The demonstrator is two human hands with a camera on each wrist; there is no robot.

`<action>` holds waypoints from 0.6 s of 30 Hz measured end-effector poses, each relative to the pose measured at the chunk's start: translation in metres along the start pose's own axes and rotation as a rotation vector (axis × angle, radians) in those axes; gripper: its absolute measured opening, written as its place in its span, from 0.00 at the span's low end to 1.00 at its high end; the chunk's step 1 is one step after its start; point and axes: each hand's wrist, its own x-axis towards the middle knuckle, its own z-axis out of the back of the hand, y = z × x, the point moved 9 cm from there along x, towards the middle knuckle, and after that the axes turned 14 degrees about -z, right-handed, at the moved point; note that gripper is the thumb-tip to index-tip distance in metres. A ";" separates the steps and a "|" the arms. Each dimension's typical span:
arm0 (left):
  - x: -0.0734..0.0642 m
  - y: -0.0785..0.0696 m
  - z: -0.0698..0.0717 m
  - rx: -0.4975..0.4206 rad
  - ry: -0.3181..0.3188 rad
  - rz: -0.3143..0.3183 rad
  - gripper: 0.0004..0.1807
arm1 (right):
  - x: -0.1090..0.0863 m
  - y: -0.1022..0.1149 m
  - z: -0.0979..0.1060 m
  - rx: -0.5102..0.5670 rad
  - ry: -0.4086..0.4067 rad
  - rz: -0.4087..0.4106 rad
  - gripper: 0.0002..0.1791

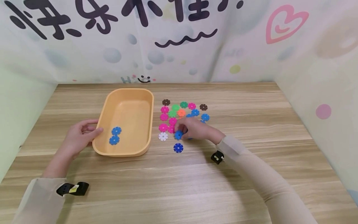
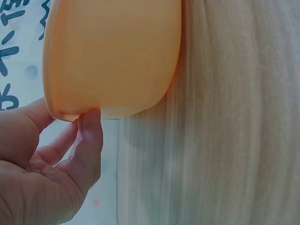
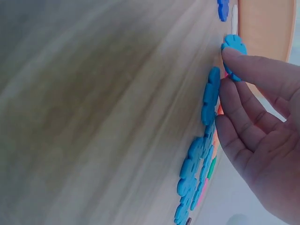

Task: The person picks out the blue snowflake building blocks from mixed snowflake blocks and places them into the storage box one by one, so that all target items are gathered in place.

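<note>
1. Head view, nearest: pale left sleeve [image 1: 42,200] and pale right sleeve [image 1: 268,177], black device [image 1: 81,189] at the left cuff, over a light wood-grain table [image 1: 156,193].
2. Dark-blue notched round plastic disc [image 1: 178,147] flat on the table, right of the tray.
3. Left hand [image 1: 75,138]: thumb over rim, fingers outside; pinches the left side of a pale-orange, round-cornered plastic tray [image 1: 132,116]. Left wrist view: fingertips touch its wall.
4. Two mid-blue notched discs [image 1: 114,140] inside the tray, near left part, close together.
5. Right hand [image 1: 195,128]: thumb and fingertips together on one mid-blue notched plastic disc [image 1: 178,135], just beyond the dark-blue one. Right wrist view: disc tilted; cannot tell whether it touches the table.
6. White notched disc [image 1: 163,136] between tray and held disc.
7. Beyond: pink discs [image 1: 163,127], orange disc [image 1: 181,112], green discs [image 1: 175,107]; further blue discs [image 1: 205,117], some partly hidden by the right hand.
8. Farthest: two dark-brown discs [image 1: 166,102], then white printed wall sheet [image 1: 179,57], black lettering.
</note>
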 end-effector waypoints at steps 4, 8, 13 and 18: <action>0.000 0.000 0.000 0.003 0.000 0.004 0.33 | 0.000 0.001 0.002 0.023 0.003 0.015 0.13; -0.001 -0.001 0.000 0.011 -0.003 0.006 0.33 | 0.001 0.003 0.004 0.019 -0.002 0.041 0.10; -0.001 -0.001 0.000 0.008 -0.004 0.006 0.33 | 0.001 0.005 0.010 0.006 -0.026 0.070 0.10; -0.001 -0.001 0.000 0.001 -0.004 0.005 0.33 | 0.002 0.011 0.016 0.028 -0.040 0.093 0.10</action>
